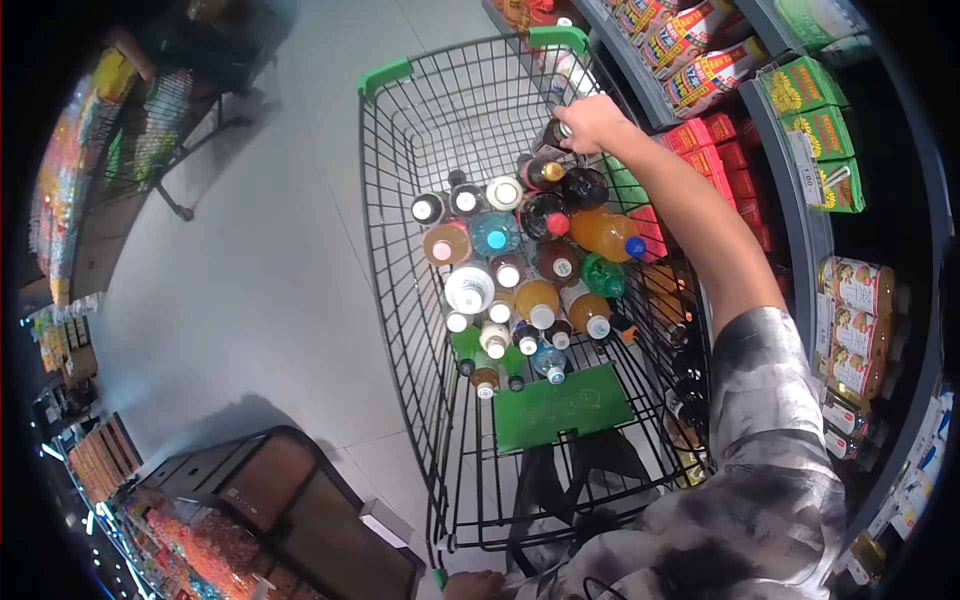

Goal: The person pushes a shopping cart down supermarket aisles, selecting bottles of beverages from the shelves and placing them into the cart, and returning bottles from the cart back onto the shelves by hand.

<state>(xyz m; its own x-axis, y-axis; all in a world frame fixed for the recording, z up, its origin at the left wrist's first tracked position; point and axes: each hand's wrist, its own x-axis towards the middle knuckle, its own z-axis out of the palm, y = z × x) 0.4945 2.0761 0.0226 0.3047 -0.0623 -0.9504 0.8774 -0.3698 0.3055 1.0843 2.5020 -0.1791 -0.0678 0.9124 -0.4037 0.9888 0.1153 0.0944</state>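
A black wire shopping cart (372, 250) with green corner caps fills the middle of the view. Many upright drink bottles stand packed in it, among them an orange soda bottle (600, 232) with a blue cap and a dark cola bottle (540, 215) with a red cap. My right hand (592, 124) reaches to the far right part of the cart, its fingers closed around the top of a dark bottle (553, 136). At the bottom edge my left hand (475, 585) lies closed on the cart's handle (440, 578), partly cut off by the frame.
Shelves (790, 140) on the right hold green boxes (805, 85), red packs (700, 150) and jars (858, 330), close beside the cart. A dark display stand (300, 500) is at the lower left. Another cart (165, 120) with a person stands at the upper left, across the grey floor (270, 260).
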